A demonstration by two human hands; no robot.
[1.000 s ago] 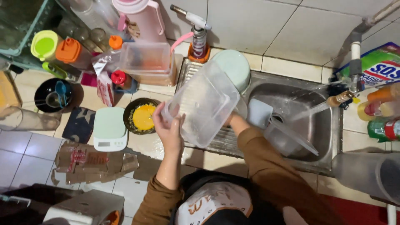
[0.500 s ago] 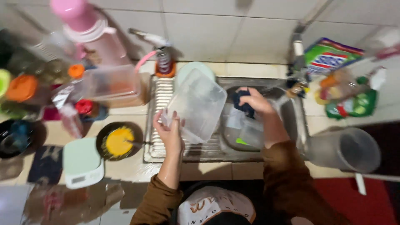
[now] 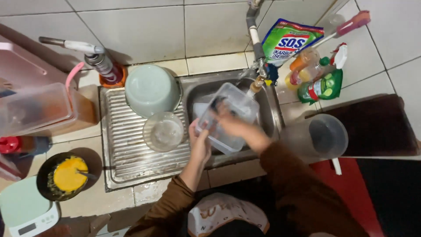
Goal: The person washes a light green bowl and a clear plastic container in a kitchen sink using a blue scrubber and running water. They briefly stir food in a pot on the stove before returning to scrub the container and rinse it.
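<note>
Both hands work over the sink basin point(image 3: 267, 109): the left hand point(image 3: 199, 142) grips the near edge of the clear plastic container point(image 3: 226, 116), tilted under the tap point(image 3: 256, 70), while the right hand point(image 3: 232, 123) reaches inside it, closed on what looks like a dark sponge, though blur hides the grip. Wet and likely soapy, the container could slip from that one-sided hold and drop into the basin, or knock the glass bowl point(image 3: 163, 131) just beside it on the draining board's right edge

Clear plastic container point(image 3: 226, 116): glossy, wet. Sink point(image 3: 267, 109) and ribbed drainboard point(image 3: 127, 153) at its 9 o'clock: brushed steel. Overturned bowl point(image 3: 151, 90): matt pale-green plastic. Wall tiles point(image 3: 144, 30): glazed, smooth.
</note>
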